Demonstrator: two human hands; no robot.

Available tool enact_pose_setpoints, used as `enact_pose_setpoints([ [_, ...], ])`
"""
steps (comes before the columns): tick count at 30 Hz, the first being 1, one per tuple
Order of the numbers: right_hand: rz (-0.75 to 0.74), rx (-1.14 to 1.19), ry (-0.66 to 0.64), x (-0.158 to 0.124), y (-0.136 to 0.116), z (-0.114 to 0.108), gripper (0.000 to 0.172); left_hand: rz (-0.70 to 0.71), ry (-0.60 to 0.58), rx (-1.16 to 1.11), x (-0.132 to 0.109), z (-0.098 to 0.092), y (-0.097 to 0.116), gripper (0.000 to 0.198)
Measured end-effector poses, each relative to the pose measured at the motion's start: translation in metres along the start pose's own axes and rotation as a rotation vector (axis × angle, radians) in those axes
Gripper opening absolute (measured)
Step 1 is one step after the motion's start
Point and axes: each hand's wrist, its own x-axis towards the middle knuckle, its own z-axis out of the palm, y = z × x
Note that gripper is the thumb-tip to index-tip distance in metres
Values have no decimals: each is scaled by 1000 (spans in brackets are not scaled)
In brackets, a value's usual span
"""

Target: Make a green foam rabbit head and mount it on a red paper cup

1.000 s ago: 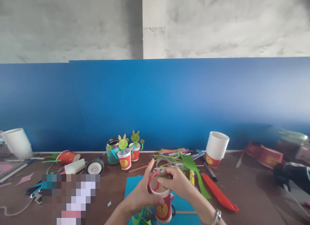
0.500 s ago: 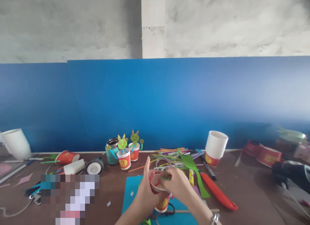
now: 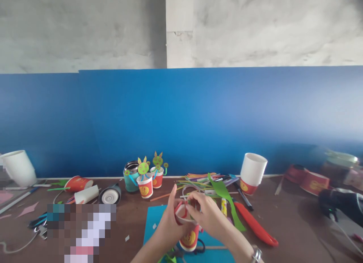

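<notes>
My left hand (image 3: 170, 223) wraps round a small red and white paper cup (image 3: 189, 236) with a gold emblem, held just above a blue sheet (image 3: 151, 223) on the brown table. My right hand (image 3: 208, 214) pinches at the cup's rim, where a red strip (image 3: 179, 209) curls over the opening. The thumb and fingers of both hands close in on the rim. A watch shows on my right wrist (image 3: 256, 254). Green paper scraps (image 3: 169, 257) lie under my left forearm.
Two finished cups with green animal heads (image 3: 150, 176) and a teal jar (image 3: 131, 176) stand behind. Coloured strips (image 3: 198, 180), a green paper shape (image 3: 224, 197), a red tool (image 3: 255, 227) and a stack of white cups (image 3: 252, 174) lie to the right. Tipped cups (image 3: 82, 189) sit at left.
The cup tilted and dropped slightly lower, then rose a little. My right hand's fingers shifted along the rim with the red strip; my left hand kept its hold.
</notes>
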Motion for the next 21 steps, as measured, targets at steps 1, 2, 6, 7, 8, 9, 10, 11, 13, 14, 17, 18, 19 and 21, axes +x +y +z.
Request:
enact_pose_setpoints([
  [1,8,-36,3,0,1,1,8,4,12,12,0,1,0,108],
  [2,25,-74,13,0,2,2,10,10,18,26,0,2,-1,108],
  [6,139,-178,110,0,3,10,12,76,44,113,-3,8,-4,107],
  [7,171,-184,131,0,3,13,12,106,62,139,-3,9,-5,107],
  [8,203,-186,150,0,2,15,12,139,82,165,-4,10,-7,106],
  [9,235,-188,169,1,1,17,13,172,103,189,-4,11,-9,104],
  [10,260,-190,187,1,0,18,13,203,116,212,-5,11,-10,103],
  [11,277,-190,197,1,-1,18,13,229,127,234,-5,11,-12,102],
  [13,292,-185,197,1,-1,19,12,257,134,276,-5,11,-14,100],
  [14,291,-180,193,1,-1,19,12,257,132,289,-5,11,-14,100],
  [17,259,-145,178,1,-2,17,10,225,123,267,-6,11,-9,102],
  [18,229,-117,169,1,-2,16,10,211,124,239,-6,11,-6,103],
  [19,192,-77,155,1,-2,15,9,192,130,203,-5,11,-4,105],
  [21,124,35,113,2,-3,11,7,139,137,101,-3,10,0,108],
])
